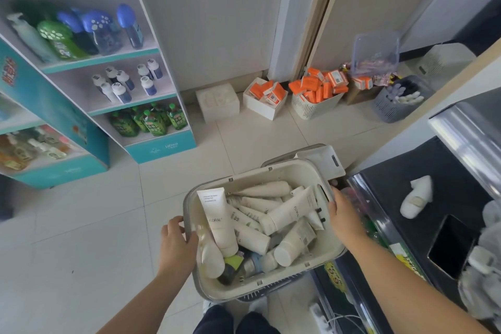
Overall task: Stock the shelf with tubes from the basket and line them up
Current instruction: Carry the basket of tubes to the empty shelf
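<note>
Here, catalogued by size:
Floor [108, 225]: pale glossy square tiles with thin grout lines.
Shelf unit [160, 144]: teal-edged cardboard display at upper left, "jahwa" printed on its base panel; tiers hold blue and green paw-print-capped bottles, small white-capped bottles and green spouted pouches.
Dark counter [401, 184]: matte black top at right, a white tube-like item lying on it.
Basket [273, 168]: cream rigid plastic, rounded rectangular, grey rim, held above the floor in front of the person, well apart from the shelf unit.
Tubes [287, 214]: white squeeze tubes heaped loosely inside the basket, smooth, flat-crimped ends; two read "FLORAL", the smaller print illegible.
Floor bins [314, 108]: slatted white and grey tubs by the wall, orange cartons heaped in them.
Left hand [177, 241]: fingers curled over the basket's left rim, gripping it.
Right hand [344, 214]: fingers wrapped around the right rim by the handle slot.
</note>
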A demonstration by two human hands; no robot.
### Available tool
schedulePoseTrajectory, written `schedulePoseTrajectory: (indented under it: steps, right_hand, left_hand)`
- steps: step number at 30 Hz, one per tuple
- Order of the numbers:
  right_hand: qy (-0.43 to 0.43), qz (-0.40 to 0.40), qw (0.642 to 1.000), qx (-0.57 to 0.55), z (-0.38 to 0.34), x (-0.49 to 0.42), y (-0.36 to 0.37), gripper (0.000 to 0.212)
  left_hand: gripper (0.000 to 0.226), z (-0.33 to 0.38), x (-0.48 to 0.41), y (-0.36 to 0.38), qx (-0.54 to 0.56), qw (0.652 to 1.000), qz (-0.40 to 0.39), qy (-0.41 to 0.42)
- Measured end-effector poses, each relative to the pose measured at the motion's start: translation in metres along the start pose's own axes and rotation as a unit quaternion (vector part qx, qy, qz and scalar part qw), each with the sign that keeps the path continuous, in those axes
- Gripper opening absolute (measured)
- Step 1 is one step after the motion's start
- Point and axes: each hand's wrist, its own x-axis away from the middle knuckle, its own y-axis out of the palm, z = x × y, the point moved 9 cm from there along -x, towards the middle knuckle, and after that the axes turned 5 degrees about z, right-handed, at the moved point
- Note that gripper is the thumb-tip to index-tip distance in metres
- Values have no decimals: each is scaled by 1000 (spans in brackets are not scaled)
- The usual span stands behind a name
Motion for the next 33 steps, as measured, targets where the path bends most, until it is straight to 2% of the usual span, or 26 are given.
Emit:
schedulePoseTrajectory:
  steps: [5, 7, 10, 12, 13, 14, 15, 17, 19, 23, 27, 30, 33]
  right_hand:
    - [26, -28, 999, -32, 7, 3, 8, 50]
    - [15, 22, 999, 34, 4, 7, -1, 55]
    - [-105, 138, 969, 175, -32, 20, -22, 48]
    - [-149, 138, 964, 169, -54, 26, -20, 27]
    - [-128, 105, 978, 126, -60, 27, -13, 15]
    - [-72, 55, 993, 69, -59, 25, 0, 7]
    - [5, -4, 1000, 6, -54, 25, 16, 10]
    - [154, -108, 978, -91, -42, 35, 50, 25]
    - [236, -156, 947, -155, -39, 47, 71, 30]
    - [320, -144, 907, -233, -32, 49, 88, 28]
    - [384, -84, 864, -314, -27, 44, 102, 58]
    - [371, -40, 857, -355, -33, 43, 102, 61]
    - [315, -29, 868, -383, -46, 50, 96, 51]
  left_hand:
    - [54, -5, -3, 7, 19, 999, -26, -25]
    - [58, -1, -3, 4, 14, 1000, -4, -24]
    - [47, 26, 3, -12, 12, 995, 76, 62]
    - [38, 46, 10, -10, 49, 991, 84, 94]
    - [36, 53, 11, -4, 65, 991, 66, 92]
    - [38, 55, 10, 6, 80, 993, 39, 74]
    - [42, 54, 8, 18, 94, 995, 5, 40]
    - [58, 43, 5, 41, 87, 994, -63, -35]
    - [70, 32, 1, 57, 61, 990, -108, -61]
    - [79, 18, -16, 69, 65, 984, -140, -86]
    - [74, 19, -29, 76, 70, 981, -159, -91]
    - [61, 28, -26, 76, 29, 982, -181, -47]
    - [50, 39, -22, 70, 39, 979, -200, -8]
